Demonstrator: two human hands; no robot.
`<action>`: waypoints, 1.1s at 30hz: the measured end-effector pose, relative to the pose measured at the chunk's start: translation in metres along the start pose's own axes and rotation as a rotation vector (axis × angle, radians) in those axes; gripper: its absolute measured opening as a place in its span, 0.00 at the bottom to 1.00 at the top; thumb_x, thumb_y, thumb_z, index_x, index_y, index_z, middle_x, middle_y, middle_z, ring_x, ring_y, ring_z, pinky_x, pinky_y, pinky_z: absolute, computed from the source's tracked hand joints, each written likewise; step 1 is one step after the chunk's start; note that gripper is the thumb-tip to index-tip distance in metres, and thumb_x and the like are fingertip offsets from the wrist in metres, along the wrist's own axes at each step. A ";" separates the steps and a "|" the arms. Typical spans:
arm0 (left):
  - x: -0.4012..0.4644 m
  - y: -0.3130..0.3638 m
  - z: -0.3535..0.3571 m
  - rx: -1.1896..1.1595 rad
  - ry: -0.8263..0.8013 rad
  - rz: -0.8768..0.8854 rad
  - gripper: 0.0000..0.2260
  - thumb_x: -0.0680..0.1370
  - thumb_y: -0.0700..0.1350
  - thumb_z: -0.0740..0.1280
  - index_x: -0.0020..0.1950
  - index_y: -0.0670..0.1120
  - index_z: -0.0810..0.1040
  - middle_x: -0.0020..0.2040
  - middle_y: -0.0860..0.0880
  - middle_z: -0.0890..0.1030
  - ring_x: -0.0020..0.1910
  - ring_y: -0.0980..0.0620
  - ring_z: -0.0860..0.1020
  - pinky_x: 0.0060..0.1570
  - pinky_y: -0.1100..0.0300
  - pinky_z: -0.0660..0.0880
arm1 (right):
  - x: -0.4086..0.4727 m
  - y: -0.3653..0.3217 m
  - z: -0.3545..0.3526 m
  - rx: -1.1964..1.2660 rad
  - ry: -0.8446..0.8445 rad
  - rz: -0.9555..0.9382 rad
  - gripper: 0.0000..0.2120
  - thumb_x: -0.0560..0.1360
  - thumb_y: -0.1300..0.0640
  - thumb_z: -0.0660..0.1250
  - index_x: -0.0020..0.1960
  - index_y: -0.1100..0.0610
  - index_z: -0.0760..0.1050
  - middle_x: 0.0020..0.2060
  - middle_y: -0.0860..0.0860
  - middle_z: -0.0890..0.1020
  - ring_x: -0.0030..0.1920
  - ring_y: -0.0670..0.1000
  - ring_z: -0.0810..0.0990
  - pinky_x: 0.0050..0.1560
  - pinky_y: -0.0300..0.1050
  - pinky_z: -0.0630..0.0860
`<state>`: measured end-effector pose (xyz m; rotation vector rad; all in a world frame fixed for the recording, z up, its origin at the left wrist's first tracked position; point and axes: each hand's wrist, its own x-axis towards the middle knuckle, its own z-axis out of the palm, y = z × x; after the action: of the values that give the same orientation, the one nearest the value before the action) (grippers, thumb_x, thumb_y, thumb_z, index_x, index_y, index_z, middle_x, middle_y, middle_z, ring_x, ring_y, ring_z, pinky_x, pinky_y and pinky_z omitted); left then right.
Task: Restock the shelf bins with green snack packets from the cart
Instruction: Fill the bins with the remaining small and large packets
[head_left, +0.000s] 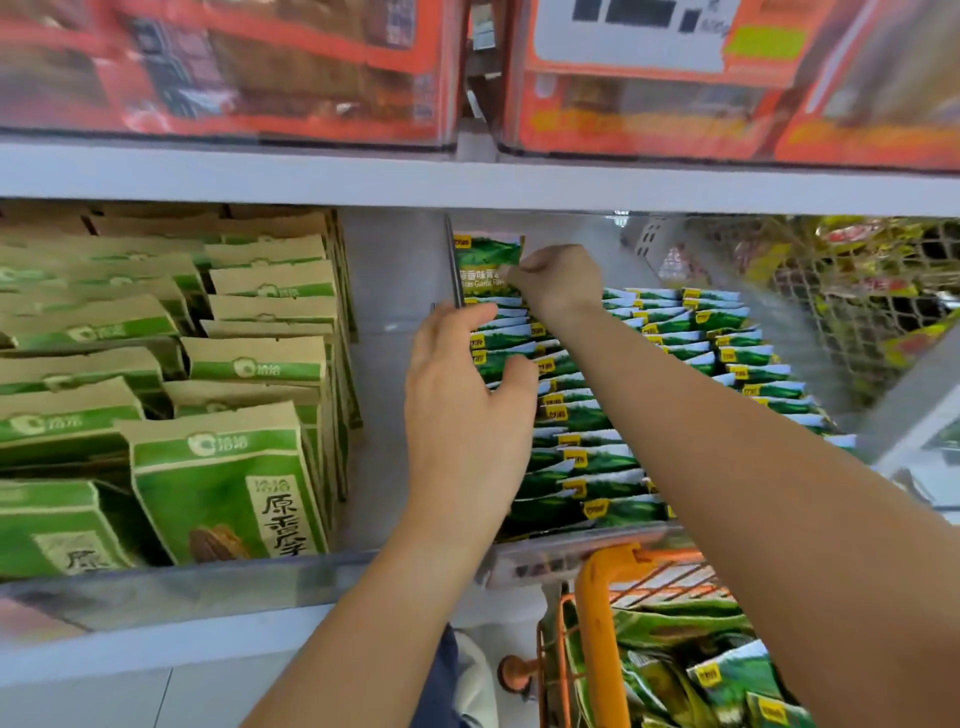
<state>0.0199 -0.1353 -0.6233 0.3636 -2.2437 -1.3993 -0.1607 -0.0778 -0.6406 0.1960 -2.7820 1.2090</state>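
Observation:
A green snack packet (487, 267) stands upright at the back of the shelf bin (576, 556), and my right hand (558, 280) pinches its right edge. Rows of the same green packets (587, 415) fill the bin in front of it. My left hand (462, 410) reaches into the left row with fingers spread; thumb and fingers touch the packet tops there. More green packets (691, 670) lie in the orange cart (597, 597) at the lower right.
Brown-and-green paper snack bags (228, 467) fill the bin to the left behind a clear divider (454, 265). Orange boxes (649, 104) sit on the shelf above. A wire basket with yellow and red packets (857, 291) stands at the right.

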 end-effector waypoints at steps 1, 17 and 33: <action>0.001 0.000 0.000 0.009 -0.001 0.005 0.19 0.77 0.41 0.66 0.67 0.49 0.72 0.66 0.54 0.69 0.66 0.56 0.66 0.54 0.77 0.57 | -0.007 -0.005 -0.009 -0.032 -0.013 -0.023 0.18 0.76 0.51 0.67 0.34 0.64 0.77 0.29 0.57 0.75 0.35 0.57 0.75 0.35 0.45 0.66; -0.106 0.027 0.015 0.372 -0.588 0.611 0.13 0.82 0.47 0.59 0.65 0.49 0.76 0.61 0.53 0.78 0.61 0.54 0.71 0.62 0.62 0.62 | -0.275 0.084 -0.152 -0.750 -0.837 -0.120 0.20 0.73 0.50 0.69 0.64 0.45 0.74 0.53 0.41 0.80 0.57 0.45 0.78 0.54 0.39 0.74; -0.085 0.019 -0.003 -0.080 -0.572 0.238 0.08 0.80 0.46 0.63 0.55 0.53 0.81 0.49 0.58 0.82 0.48 0.61 0.79 0.46 0.67 0.74 | -0.283 0.095 -0.175 -0.147 -0.770 0.090 0.17 0.70 0.35 0.67 0.55 0.41 0.76 0.40 0.63 0.77 0.36 0.50 0.74 0.37 0.45 0.72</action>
<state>0.0948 -0.0901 -0.6263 -0.3705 -2.5436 -1.5981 0.1112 0.1366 -0.6307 0.6533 -3.5433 1.1067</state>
